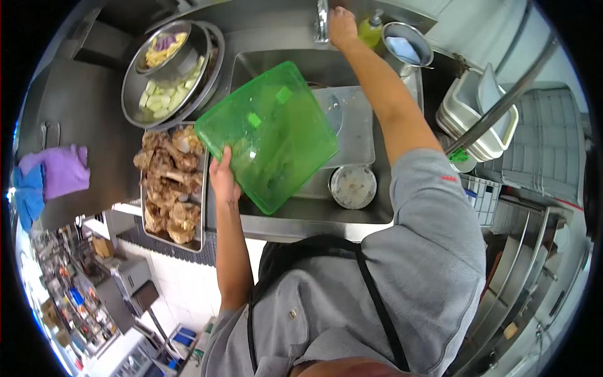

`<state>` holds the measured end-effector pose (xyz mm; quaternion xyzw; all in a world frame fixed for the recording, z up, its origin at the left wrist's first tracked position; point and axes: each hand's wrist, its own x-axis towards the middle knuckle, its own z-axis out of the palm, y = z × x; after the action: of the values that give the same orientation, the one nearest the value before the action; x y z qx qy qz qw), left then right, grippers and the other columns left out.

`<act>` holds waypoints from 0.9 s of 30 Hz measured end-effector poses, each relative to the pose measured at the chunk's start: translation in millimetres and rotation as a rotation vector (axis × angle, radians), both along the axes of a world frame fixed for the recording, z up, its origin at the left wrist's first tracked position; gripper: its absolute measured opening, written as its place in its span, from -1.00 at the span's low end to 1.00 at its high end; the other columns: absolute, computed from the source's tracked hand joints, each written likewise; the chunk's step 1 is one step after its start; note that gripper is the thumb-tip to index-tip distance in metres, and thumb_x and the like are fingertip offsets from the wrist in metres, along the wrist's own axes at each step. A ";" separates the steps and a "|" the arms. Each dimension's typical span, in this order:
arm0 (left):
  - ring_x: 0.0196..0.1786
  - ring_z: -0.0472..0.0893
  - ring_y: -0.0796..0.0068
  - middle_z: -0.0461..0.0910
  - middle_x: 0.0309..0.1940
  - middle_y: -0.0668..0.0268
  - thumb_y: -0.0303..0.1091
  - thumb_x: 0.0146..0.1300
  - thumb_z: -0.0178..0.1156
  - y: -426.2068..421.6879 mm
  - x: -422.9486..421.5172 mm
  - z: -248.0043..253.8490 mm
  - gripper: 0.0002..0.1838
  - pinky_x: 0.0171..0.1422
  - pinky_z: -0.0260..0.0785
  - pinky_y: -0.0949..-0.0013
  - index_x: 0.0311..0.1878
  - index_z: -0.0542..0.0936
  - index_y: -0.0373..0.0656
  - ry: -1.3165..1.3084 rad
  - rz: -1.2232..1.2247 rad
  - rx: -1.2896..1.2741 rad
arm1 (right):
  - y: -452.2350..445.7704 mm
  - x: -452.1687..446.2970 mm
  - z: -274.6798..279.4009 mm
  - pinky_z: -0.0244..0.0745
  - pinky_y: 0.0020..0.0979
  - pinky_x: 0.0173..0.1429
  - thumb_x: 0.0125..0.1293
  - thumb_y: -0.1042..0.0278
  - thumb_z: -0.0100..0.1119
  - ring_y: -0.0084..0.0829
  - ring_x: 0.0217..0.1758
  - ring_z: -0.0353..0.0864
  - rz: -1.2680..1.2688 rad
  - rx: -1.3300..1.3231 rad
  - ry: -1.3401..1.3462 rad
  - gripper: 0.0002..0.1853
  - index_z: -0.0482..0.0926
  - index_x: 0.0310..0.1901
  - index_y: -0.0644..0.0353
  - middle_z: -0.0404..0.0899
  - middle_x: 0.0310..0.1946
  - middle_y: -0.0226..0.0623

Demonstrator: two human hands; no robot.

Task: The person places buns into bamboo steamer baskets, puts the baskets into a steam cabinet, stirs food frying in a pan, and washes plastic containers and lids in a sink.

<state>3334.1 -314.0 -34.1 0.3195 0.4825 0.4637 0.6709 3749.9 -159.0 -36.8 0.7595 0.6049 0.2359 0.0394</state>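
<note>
My left hand (224, 179) grips the lower left edge of a translucent green plastic lid (286, 135). The lid is tilted over the sink (251, 60) and hides part of the basin. My right arm reaches to the sink's back edge, where my right hand (342, 28) is closed beside the metal faucet (322, 24). What its fingers hold is hidden. Below the lid, a clear plastic container (358, 122) lies in the basin. A round, whitish-stained pot or bowl (353, 186) sits near the basin's front right corner.
Left of the sink, a metal tray (203, 217) holds meaty bones (173, 182). Behind it, stacked metal bowls (129, 103) contain cut pale vegetables. A yellow-green soap bottle (370, 30) and a metal pot (429, 47) stand back right. White bins (465, 119) are stacked at right.
</note>
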 end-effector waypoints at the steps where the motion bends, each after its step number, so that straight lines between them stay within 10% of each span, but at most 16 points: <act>1: -0.03 0.65 0.25 0.61 0.00 0.11 -0.32 0.44 0.10 1.5 -2.1 -4.8 -0.66 0.05 0.55 0.19 0.15 0.47 -0.33 -0.015 0.026 -0.055 | 2.2 -5.0 -11.8 0.54 0.02 -0.15 0.26 0.34 0.05 -0.12 0.07 0.53 -0.193 -0.355 -0.091 -0.54 0.50 0.16 0.39 0.50 0.14 0.04; 5: 0.03 0.63 0.23 0.58 0.05 0.11 -0.16 0.48 0.04 13.7 10.0 -33.9 -0.57 0.10 0.54 0.15 0.21 0.42 -0.30 -0.135 0.000 -0.081 | -27.5 -16.4 -42.8 0.59 -0.10 -0.18 0.22 0.26 0.12 -0.18 0.12 0.55 -0.159 -0.733 0.269 -0.55 0.53 0.07 0.40 0.56 0.03 -0.07; 8: 0.10 0.59 0.21 0.56 0.13 0.10 0.04 0.50 -0.09 26.5 26.3 -63.9 -0.44 0.20 0.48 0.14 0.27 0.39 -0.27 -0.253 -0.093 -0.176 | -52.8 -22.5 -76.6 0.58 -0.05 -0.11 0.28 0.20 0.09 -0.07 0.07 0.60 -0.170 -0.157 0.058 -0.58 0.57 0.07 0.30 0.54 0.12 -0.07; 12: 0.09 0.59 0.22 0.55 0.14 0.11 0.12 0.48 -0.12 37.3 55.0 -120.6 -0.39 0.18 0.49 0.15 0.30 0.37 -0.22 -0.383 -0.159 -0.300 | -109.1 -68.6 -63.1 0.29 0.12 0.29 0.41 -0.02 -0.11 0.01 0.31 0.37 0.390 0.363 0.752 -0.43 0.40 0.31 0.18 0.20 0.41 0.09; 16: 0.10 0.58 0.24 0.55 0.11 0.14 0.15 0.46 -0.09 22.3 117.8 -104.0 -0.37 0.18 0.48 0.13 0.31 0.36 -0.21 -0.433 -0.171 -0.278 | -123.1 -95.4 -96.6 0.11 0.13 0.42 0.43 -0.12 -0.18 0.01 0.45 0.20 0.231 0.317 0.464 -0.36 0.35 0.35 0.18 0.14 0.44 0.07; 19: 0.08 0.59 0.24 0.57 0.09 0.16 0.14 0.47 -0.08 17.6 128.9 -105.1 -0.39 0.18 0.48 0.13 0.29 0.38 -0.21 -0.355 -0.186 -0.195 | -135.6 -101.0 -94.5 -0.10 0.09 0.53 0.44 -0.16 -0.19 -0.04 0.55 0.02 0.590 -0.001 0.602 -0.35 0.29 0.40 0.09 0.07 0.49 -0.03; 22: 0.04 0.61 0.22 0.59 0.05 0.12 0.13 0.47 -0.08 11.5 118.7 -96.9 -0.41 0.14 0.51 0.13 0.25 0.42 -0.21 -0.207 -0.245 -0.243 | -132.8 -76.1 -109.7 -0.14 0.11 0.55 0.45 -0.19 -0.21 -0.05 0.58 -0.03 0.188 0.016 0.616 -0.39 0.24 0.43 -0.13 0.08 0.50 -0.08; 25: 0.02 0.62 0.20 0.59 0.05 0.08 0.14 0.47 -0.08 16.0 110.0 -109.8 -0.40 0.12 0.52 0.13 0.25 0.42 -0.22 -0.173 -0.269 -0.271 | -142.2 -87.1 -128.3 -0.14 0.07 0.56 0.44 -0.20 -0.21 -0.06 0.58 -0.04 0.090 -0.004 0.579 -0.37 0.25 0.43 -0.09 0.09 0.49 -0.05; 27: 0.02 0.63 0.19 0.59 0.06 0.06 0.14 0.47 -0.08 21.0 97.5 -117.8 -0.39 0.11 0.53 0.12 0.25 0.42 -0.23 -0.187 -0.259 -0.276 | -166.4 -82.3 -110.1 0.05 0.08 0.47 0.43 -0.14 -0.13 -0.10 0.53 0.10 0.467 0.052 0.512 -0.36 0.34 0.33 0.22 0.13 0.45 0.09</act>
<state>3431.6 -292.9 -151.9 0.2392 0.4319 0.3308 0.8042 3667.6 -325.4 -146.9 0.6359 0.7464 0.0558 -0.1882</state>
